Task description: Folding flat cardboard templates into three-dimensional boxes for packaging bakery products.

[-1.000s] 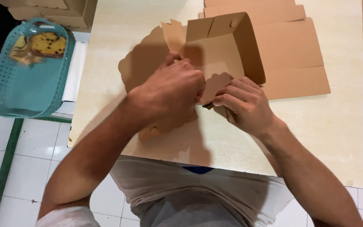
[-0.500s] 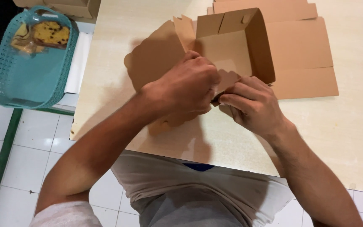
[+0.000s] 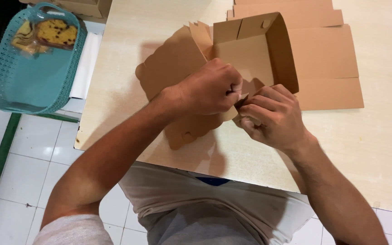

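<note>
Warm, even overhead light, soft shadows under the forearms, perhaps slight edge blur.

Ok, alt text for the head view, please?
Both hands, left hand and right hand, pinch a corner flap of a half-folded brown cardboard box on a pale wooden table. A teal basket sits left.

The person wears a light, off-white short-sleeved shirt point(image 3: 196, 199); its fabric wrinkles across the chest and one pale sleeve point(image 3: 73, 229) shows at the left shoulder. Below it are grey trousers or shorts point(image 3: 200, 227), and a small strip of blue cloth point(image 3: 212, 181) peeks out just under the near edge. Both forearms are bare, as are the left hand point(image 3: 207, 88) and right hand point(image 3: 273, 118); no rings, watch or gloves show.
</note>
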